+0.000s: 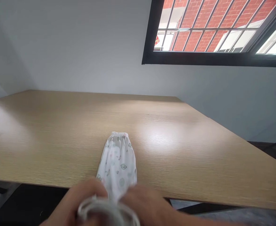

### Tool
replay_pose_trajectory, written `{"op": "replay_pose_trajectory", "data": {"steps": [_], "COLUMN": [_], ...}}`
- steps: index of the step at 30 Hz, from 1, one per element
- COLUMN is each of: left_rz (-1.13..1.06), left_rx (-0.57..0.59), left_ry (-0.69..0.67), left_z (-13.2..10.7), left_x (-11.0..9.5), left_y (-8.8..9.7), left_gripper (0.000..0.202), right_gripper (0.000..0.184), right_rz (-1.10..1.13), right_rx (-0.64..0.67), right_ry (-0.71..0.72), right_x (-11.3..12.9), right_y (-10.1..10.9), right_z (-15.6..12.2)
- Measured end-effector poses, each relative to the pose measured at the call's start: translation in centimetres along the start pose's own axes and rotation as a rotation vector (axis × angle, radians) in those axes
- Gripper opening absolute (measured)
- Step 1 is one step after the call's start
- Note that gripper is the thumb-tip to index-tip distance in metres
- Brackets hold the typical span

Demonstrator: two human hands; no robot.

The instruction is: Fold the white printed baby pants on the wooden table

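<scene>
Pale wood-grain worktop [180,147] below a barred window [199,28]: white printed cotton baby trousers [117,163] lie lengthwise, elastic waistband far, near end pinched between left hand [87,197] and right hand [142,201], close together, keeping the fabric taut.

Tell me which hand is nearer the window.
Right hand: it sits below and left of the window. Left hand: farther left, also below it, on the far side of the white pants.
</scene>
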State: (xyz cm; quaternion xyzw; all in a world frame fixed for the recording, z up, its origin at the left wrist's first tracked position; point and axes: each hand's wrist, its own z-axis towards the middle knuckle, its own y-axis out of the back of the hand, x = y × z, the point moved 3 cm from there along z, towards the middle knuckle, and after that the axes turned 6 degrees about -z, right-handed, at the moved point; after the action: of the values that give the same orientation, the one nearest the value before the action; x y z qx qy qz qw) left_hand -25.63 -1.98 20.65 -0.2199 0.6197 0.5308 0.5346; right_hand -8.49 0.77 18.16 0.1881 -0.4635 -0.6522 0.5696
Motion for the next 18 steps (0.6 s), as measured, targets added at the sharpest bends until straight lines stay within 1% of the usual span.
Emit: {"op": "replay_pose_trajectory", "data": {"steps": [2, 3, 4, 5, 6, 7, 8, 9, 10, 11, 12, 13, 15, 17, 18], "left_rz": [-0.028, -0.002, 0.036, 0.111, 0.217, 0.333, 0.456, 0.569, 0.658, 0.723, 0.772, 0.811, 0.866, 0.902, 0.908], "left_rx": [-0.152, -0.224, -0.309, -0.406, -0.481, -0.516, -0.506, -0.458, -0.385, -0.312, -0.264, -0.248, -0.264, -0.273, -0.259], "left_ry": [0.111, 0.139, 0.169, 0.181, 0.169, 0.134, 0.08, 0.019, -0.037, -0.08, -0.109, -0.132, -0.181, -0.238, -0.253], "left_z": [3.3, 5.1, 6.9, 8.4, 9.5, 10.2, 10.5, 10.4, 9.9, 9.0, 7.9, 6.7, 4.2, 2.3, 1.7], "left_x": [0.7, 1.3, 2.1, 3.0, 3.9, 4.6, 5.2, 5.7, 6.0, 6.2, 6.1, 5.9, 5.0, 4.2, 3.9], "left_y": [1.6, 2.5, 3.3, 4.1, 4.6, 4.6, 4.2, 3.3, 2.1, 0.8, -0.6, -1.8, -3.7, -4.6, -4.6], "left_gripper": [0.021, 0.024, 0.029, 0.035, 0.039, 0.042, 0.042, 0.04, 0.036, 0.034, 0.032, 0.031, 0.03, 0.032, 0.033], "right_gripper": [0.011, 0.011, 0.014, 0.021, 0.029, 0.038, 0.046, 0.051, 0.053, 0.051, 0.049, 0.048, 0.055, 0.059, 0.056], "right_rz": [0.162, 0.198, 0.174, 0.106, 0.007, -0.105, -0.214, -0.312, -0.399, -0.468, -0.519, -0.556, -0.59, -0.635, -0.669], "right_rx": [0.099, 0.087, 0.086, 0.081, 0.056, 0.042, 0.032, 0.033, 0.046, 0.072, 0.103, 0.131, 0.175, 0.149, 0.107], "right_ry": [-0.24, -0.367, -0.505, -0.639, -0.722, -0.757, -0.737, -0.667, -0.577, -0.495, -0.444, -0.435, -0.509, -0.59, -0.593], "right_x": [-3.2, -5.0, -6.9, -8.6, -9.9, -10.9, -11.6, -11.9, -12.2, -12.5, -13.0, -13.6, -15.3, -16.3, -16.2], "right_y": [1.3, 2.0, 2.4, 2.6, 2.6, 2.4, 1.9, 1.3, 0.6, 0.0, -0.5, -0.7, -0.5, 0.5, 1.2], "right_z": [2.4, 3.6, 4.6, 5.3, 5.7, 6.0, 6.2, 6.3, 6.3, 6.5, 6.7, 7.0, 7.9, 8.9, 9.3]}}
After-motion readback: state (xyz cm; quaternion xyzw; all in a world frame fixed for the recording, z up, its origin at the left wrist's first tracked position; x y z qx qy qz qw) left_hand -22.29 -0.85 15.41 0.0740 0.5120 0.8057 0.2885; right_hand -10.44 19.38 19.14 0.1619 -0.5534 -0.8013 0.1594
